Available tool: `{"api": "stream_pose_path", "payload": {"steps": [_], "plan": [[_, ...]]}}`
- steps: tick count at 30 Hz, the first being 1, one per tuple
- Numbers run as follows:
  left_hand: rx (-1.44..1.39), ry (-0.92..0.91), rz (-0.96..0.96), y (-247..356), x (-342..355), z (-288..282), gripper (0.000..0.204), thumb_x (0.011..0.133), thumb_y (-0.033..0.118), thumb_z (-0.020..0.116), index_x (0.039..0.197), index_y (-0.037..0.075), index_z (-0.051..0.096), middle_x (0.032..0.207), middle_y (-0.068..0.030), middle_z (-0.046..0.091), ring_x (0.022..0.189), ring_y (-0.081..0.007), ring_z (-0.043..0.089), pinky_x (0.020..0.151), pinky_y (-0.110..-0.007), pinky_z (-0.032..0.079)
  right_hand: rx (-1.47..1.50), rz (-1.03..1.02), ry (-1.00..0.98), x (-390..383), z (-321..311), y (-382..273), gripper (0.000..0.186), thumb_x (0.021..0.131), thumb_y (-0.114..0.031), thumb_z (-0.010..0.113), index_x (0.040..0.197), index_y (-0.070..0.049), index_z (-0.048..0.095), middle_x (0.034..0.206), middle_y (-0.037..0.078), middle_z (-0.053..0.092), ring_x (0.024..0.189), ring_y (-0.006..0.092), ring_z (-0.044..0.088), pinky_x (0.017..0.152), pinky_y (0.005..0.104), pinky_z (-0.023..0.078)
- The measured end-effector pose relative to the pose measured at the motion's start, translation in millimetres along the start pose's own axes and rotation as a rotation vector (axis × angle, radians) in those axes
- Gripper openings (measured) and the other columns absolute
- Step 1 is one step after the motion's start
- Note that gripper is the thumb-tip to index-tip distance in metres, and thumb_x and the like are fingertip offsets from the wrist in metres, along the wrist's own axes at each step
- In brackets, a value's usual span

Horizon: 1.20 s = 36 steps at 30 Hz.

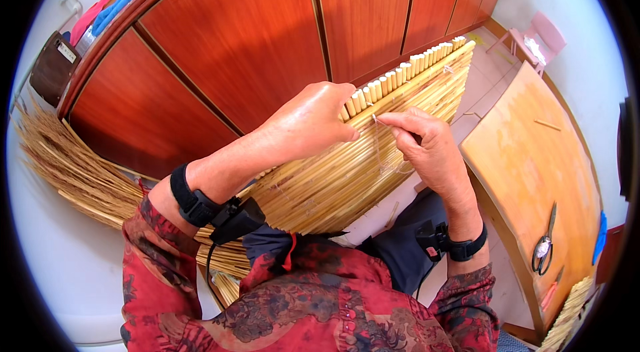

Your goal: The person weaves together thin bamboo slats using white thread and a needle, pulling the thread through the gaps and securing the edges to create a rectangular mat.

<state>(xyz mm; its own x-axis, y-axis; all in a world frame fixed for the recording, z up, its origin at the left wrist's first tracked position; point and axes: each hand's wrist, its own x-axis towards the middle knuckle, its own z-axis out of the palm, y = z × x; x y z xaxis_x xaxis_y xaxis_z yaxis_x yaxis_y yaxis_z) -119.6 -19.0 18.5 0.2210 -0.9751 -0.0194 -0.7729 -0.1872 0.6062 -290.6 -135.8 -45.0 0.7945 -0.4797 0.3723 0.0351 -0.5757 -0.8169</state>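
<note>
A mat of pale yellow reed stalks point(353, 179), tied with thin thread, stands tilted above my lap, its cut ends along the top right edge. My left hand point(313, 119) grips that top edge near the middle, thumb and fingers around the stalks. Just right of it, my right hand point(423, 142) has thumb and index finger closed on a thin white thread point(375, 119) at a tie near the edge. The thread hangs in a loose loop over the mat.
Red wooden cabinet doors point(233, 32) curve behind the mat. A wooden table point(517, 152) at right bears black-handled scissors point(543, 249), pink-handled tools point(553, 289) and short stalks. A pink chair point(537, 39) stands behind it. Bundled plumed reeds point(70, 172) lie at left.
</note>
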Motion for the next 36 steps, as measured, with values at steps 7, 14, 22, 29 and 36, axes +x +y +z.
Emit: {"api": "stream_pose_path", "payload": {"steps": [7,14,22,29,36], "plan": [[0.002,-0.004,0.006,0.8,-0.1,0.8,0.032,0.075,0.011,0.072,0.098,-0.006,0.059,0.082,-0.0197,0.065,0.079,-0.0246,0.065,0.073,-0.036,0.049,-0.008,0.021,-0.019,-0.8,-1.7,-0.1,0.026,0.084,0.000,0.053,0.105,-0.001,0.068,0.078,0.014,0.058,0.073,0.0245,0.060,0.068,0.0318,0.047],[0.019,-0.010,-0.001,1.5,2.1,0.8,0.031,0.075,0.011,0.071,0.098,-0.006,0.060,0.082,-0.0197,0.065,0.079,-0.0250,0.065,0.073,-0.036,0.049,0.038,0.022,-0.008,-1.5,-1.6,5.9,0.025,0.085,0.001,0.055,0.106,-0.002,0.068,0.077,0.014,0.058,0.072,0.0238,0.059,0.068,0.0313,0.046],[0.003,0.017,0.016,-0.9,1.5,5.0,0.032,0.075,0.011,0.071,0.100,-0.006,0.059,0.085,-0.0215,0.065,0.082,-0.0289,0.066,0.074,-0.037,0.049,-0.096,-0.050,0.050,-0.9,1.1,-3.9,0.021,0.084,0.001,0.057,0.102,-0.001,0.069,0.079,0.016,0.060,0.075,0.0306,0.060,0.070,0.0355,0.048],[0.050,0.073,0.051,1.5,2.1,18.0,0.025,0.077,0.009,0.068,0.094,-0.005,0.055,0.084,-0.0277,0.061,0.086,-0.0433,0.060,0.073,-0.041,0.048,-0.356,-0.121,0.119,-4.3,9.0,-13.9,0.014,0.083,0.001,0.056,0.094,0.000,0.065,0.085,0.019,0.061,0.082,0.0384,0.061,0.072,0.0438,0.050],[0.164,0.101,0.051,-7.1,10.2,42.3,0.025,0.080,0.009,0.066,0.092,-0.004,0.048,0.083,-0.0286,0.059,0.084,-0.0483,0.055,0.066,-0.046,0.047,-0.276,-0.055,0.275,-14.7,31.5,14.2,0.014,0.084,-0.002,0.057,0.096,-0.001,0.064,0.086,0.019,0.061,0.082,0.0389,0.060,0.072,0.0452,0.049]]}}
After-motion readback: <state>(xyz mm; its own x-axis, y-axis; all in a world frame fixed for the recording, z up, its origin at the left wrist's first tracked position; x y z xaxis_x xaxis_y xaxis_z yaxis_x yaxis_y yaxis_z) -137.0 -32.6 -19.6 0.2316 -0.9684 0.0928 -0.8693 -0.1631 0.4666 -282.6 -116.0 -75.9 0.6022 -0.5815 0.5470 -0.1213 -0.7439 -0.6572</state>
